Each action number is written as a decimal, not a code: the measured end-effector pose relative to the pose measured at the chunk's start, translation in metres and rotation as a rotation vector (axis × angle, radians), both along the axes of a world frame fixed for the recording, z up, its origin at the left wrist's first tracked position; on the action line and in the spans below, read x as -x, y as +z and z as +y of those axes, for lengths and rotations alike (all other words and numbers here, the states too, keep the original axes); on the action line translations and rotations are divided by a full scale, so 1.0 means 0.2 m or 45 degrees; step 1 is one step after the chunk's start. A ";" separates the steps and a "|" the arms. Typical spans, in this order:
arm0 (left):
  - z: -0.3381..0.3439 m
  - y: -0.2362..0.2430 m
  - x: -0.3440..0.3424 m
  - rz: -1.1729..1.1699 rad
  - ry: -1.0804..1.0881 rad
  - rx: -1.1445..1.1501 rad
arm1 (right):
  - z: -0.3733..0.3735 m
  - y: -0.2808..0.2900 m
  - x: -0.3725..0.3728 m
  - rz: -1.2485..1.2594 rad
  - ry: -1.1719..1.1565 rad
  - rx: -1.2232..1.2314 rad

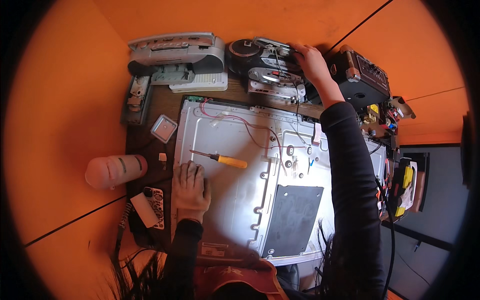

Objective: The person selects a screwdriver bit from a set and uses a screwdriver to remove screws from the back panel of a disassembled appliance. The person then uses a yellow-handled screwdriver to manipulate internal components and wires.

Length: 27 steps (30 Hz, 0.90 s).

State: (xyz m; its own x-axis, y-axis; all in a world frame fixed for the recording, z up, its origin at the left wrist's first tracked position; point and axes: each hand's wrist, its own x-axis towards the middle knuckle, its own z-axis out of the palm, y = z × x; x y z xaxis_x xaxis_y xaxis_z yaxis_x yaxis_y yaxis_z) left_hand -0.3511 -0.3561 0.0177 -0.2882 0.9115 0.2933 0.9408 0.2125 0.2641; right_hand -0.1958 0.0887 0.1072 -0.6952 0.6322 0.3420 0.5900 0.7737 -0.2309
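Note:
A large silver metal panel (235, 200), like the back of a flat screen, lies before me. My left hand (191, 187) rests flat on its left edge, fingers stretched out, holding nothing. Just beyond those fingertips lies a screwdriver (231, 161) with a yellow handle, its shaft pointing left. At the far side, my right hand (311, 61) reaches to a black and silver portable stereo (270, 57). Its fingers bend over the stereo's upper right end; their tips are partly hidden. Thin red wires (245, 122) run loosely across the panel.
A silver cassette radio (177, 55) stands at the far left, a black speaker box (357, 75) at the far right. Left of the panel are a small square tray (164, 128), a pinkish bottle (116, 171) and a patterned phone (157, 207). A dark plate (293, 220) sits on the panel.

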 end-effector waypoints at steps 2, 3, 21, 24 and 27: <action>0.00 0.00 0.00 0.002 -0.001 0.002 | -0.01 0.00 0.00 0.003 -0.009 -0.070; 0.00 0.00 0.00 0.020 -0.003 -0.002 | -0.03 0.00 0.00 -0.019 -0.028 -0.115; 0.02 -0.01 -0.02 0.065 -0.064 0.098 | -1.30 -0.54 -0.24 0.582 -0.737 0.144; 0.03 -0.01 -0.03 0.144 -0.068 0.026 | -1.16 -0.60 -0.28 0.523 -0.772 0.139; 0.02 -0.01 -0.03 0.036 -0.048 0.110 | -1.01 -0.56 -0.39 0.477 -0.748 0.627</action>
